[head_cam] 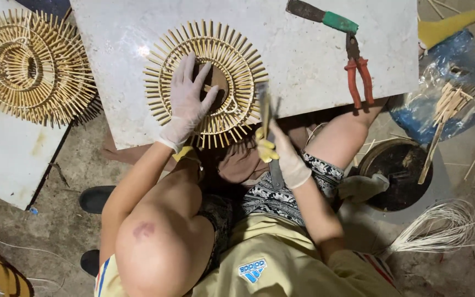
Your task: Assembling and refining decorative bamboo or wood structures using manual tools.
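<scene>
A round sunburst frame (236, 60) of thin bamboo sticks lies on a white stone slab (127, 33). My left hand (189, 98), in a pale glove, lies flat with spread fingers on the frame's dark middle. In a pale glove with yellow fingertips, my right hand (282, 155) is closed on a flat dark blade (264, 110). The blade's tip reaches the frame's right rim.
Red-handled pliers (358, 74) and a green-handled tool (325, 16) lie on the slab's right side. More sunburst frames (28, 66) are stacked on a board at left. A blue bag of sticks (446, 102), a dark bowl (399, 170) and white cane strands (441, 225) are at right.
</scene>
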